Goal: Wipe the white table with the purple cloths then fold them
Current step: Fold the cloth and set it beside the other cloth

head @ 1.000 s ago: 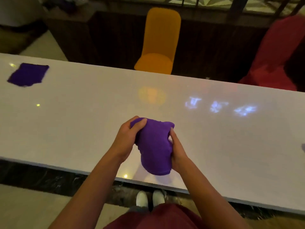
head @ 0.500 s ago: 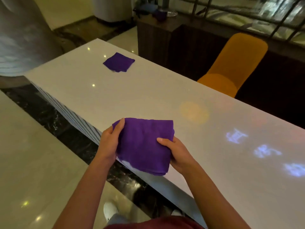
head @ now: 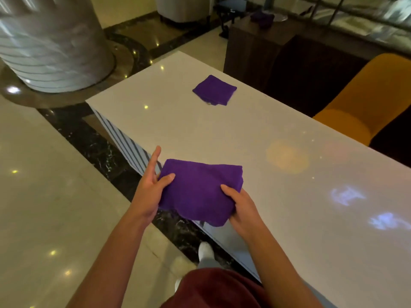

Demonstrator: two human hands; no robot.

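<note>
Folded cloth (head: 200,192) at lower centre, over table (head: 289,218) edge; left hand (head: 149,192) gripping left side, fingers partly extended. Right hand (head: 242,207) closed on right corner, probably steadying the fold. Second cloth (head: 214,90) folded flat, upper centre.

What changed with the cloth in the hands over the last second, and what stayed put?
The held purple cloth went from a bunched, hanging roll to a flat folded square over the white table edge. The left hand and right hand kept their grip on its sides throughout. The folded cloth farther along lay unmoved; the camera swung left.
</note>
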